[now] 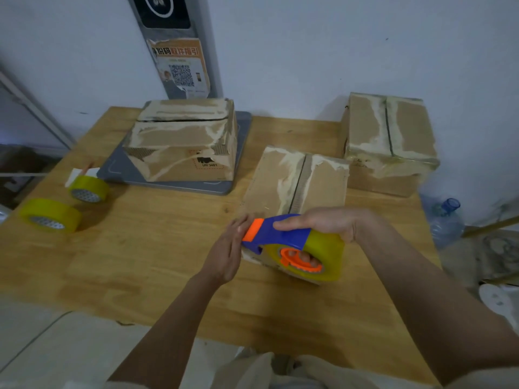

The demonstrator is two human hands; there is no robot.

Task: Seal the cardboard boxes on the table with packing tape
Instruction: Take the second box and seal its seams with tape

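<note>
In the head view, our right hand (323,223) grasps the blue-and-orange tape dispenser (292,245) at the near edge of the unsealed brown cardboard box (295,181) at 12 o'clock, left hand (227,248) flat against it; we judge all three boxes still untaped.

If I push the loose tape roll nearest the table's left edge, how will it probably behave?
The nearest yellow tape roll lies tilted with its core opening showing, so a sideways push would probably slide it, though it might tip onto its rim and roll. It sits close to the wooden table edge, so it could fall off. It looks stiff and fairly light.
</note>
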